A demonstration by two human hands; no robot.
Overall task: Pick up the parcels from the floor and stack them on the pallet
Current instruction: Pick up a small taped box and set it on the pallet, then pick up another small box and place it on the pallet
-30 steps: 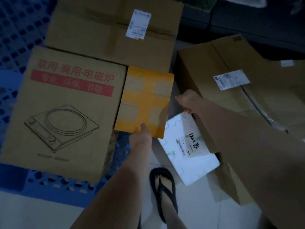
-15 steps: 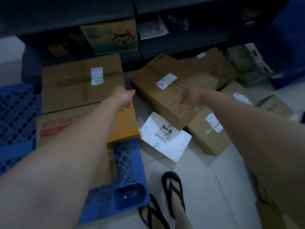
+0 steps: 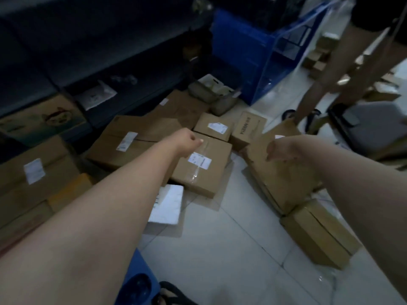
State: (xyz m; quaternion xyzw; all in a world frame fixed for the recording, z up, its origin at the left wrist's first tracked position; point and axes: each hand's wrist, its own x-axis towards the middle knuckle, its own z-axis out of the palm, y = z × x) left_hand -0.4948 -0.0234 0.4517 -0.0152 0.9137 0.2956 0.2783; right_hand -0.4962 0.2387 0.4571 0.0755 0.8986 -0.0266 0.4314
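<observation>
1. Parcels (image 3: pixel 105 150) in brown cardboard strewn over the floor (image 3: pixel 220 249) at centre and right; others stacked at far left on the blue pallet (image 3: pixel 146 266).
2. Yellow parcel (image 3: pixel 70 190) lying on that stack, no longer pinched at its edge as it was a second ago.
3. White parcel (image 3: pixel 168 203) flat on the floor just beside the pallet, partly hidden by the left forearm (image 3: pixel 123 194).
4. Left hand (image 3: pixel 187 140) stretched out above a labelled box (image 3: pixel 202 172), fingers curled in, gripping nothing; farther right along the heap than half a second ago.
5. Right hand (image 3: pixel 280 148) hovering over a large tilted box (image 3: pixel 284 181), fingers hanging loose and a little blurred, holding nothing.
6. Small box (image 3: pixel 319 234) on the floor at the large box's near corner.
7. Another person's legs (image 3: pixel 319 84) at upper right, newly in view.
</observation>
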